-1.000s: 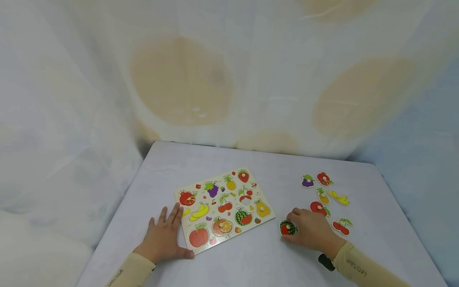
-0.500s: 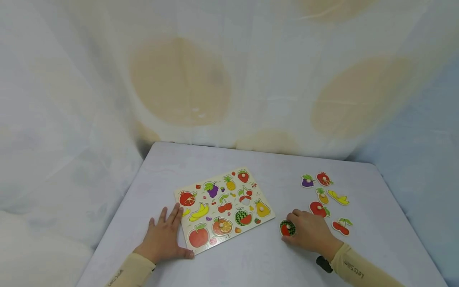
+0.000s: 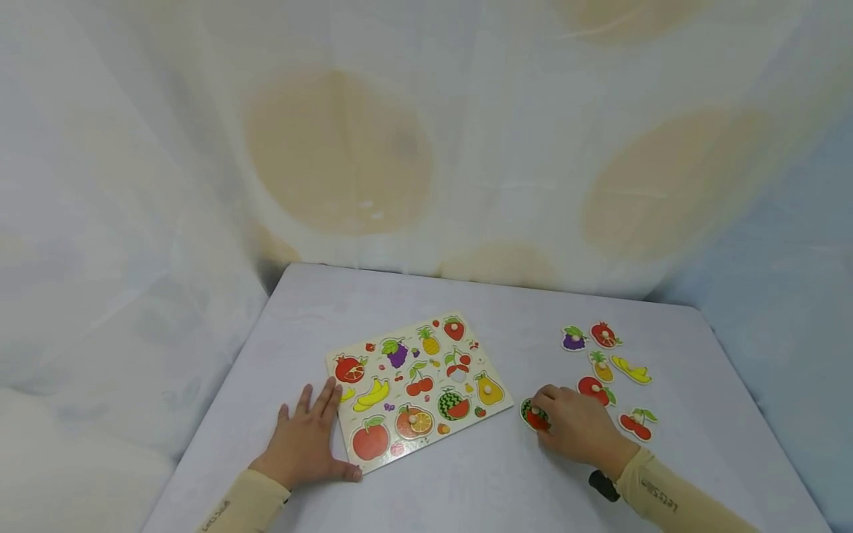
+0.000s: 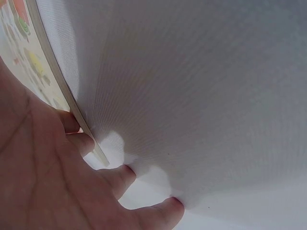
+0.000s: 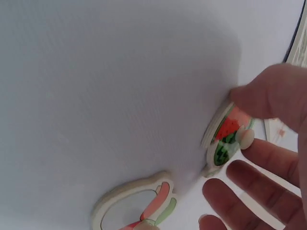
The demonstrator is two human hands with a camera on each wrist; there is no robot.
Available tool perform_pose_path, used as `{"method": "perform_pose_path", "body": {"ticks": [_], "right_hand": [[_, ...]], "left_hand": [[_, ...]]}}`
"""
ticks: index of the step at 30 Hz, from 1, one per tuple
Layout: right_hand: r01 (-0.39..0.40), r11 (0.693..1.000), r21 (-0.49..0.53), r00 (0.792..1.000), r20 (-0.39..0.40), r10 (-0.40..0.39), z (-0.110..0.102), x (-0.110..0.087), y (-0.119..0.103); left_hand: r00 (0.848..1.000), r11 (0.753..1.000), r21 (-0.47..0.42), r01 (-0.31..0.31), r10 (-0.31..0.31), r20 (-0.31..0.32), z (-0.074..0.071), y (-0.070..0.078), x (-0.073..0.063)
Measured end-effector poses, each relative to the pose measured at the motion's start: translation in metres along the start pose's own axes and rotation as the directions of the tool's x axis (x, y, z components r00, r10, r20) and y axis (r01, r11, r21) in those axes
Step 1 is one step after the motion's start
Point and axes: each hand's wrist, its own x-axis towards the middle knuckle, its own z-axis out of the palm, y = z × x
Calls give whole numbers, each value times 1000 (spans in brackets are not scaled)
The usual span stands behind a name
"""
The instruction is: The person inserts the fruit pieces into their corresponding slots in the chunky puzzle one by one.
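A wooden fruit puzzle board (image 3: 478,361) lies tilted on the table, left of middle. Along its left edge my left hand (image 3: 303,448) rests with spread fingers; the left wrist view has some fingertips touching the board's edge (image 4: 60,79) and others on the cloth. To the right of the board, my right hand (image 3: 580,426) holds a watermelon puzzle piece (image 3: 533,414) low at the table. Close up, the thumb is on the piece's rim and the index finger is by its white knob (image 5: 247,138). The other fingers are loosely bent.
Right of the right hand lie loose pieces: grapes (image 3: 573,339), pomegranate (image 3: 604,335), pineapple (image 3: 601,367), bananas (image 3: 630,369), a red apple-like fruit (image 3: 593,390) and cherries (image 3: 637,424). Strawberry (image 3: 454,328), pear (image 3: 489,390) and orange (image 3: 413,422) pieces with knobs sit in the board.
The watermelon piece has turned and shifted slightly away from me, with my right fingers now closer over it. My left hand and the board stay in place.
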Motion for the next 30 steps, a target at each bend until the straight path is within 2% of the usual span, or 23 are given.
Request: {"method": "perform_pose_path", "body": {"ticks": [4,12,20,30], "right_hand": [[-10,1000,27,1000,8,10,-1,2,2],[-109,993,53,994,21,108,3,4,3],[-107,991,85,994,20,105,4,5,2],[-81,991,103,996,-35,85,8,7,2]], "left_hand": [[1000,1000,0,1,-1,-2,0,1,0],[1000,1000,3,3,-3,-6,1,0,0],[1000,1000,-1,3,-3,-3,0,0,-1],[1000,1000,-11,3,-3,-2,-3,2,-1]]}}
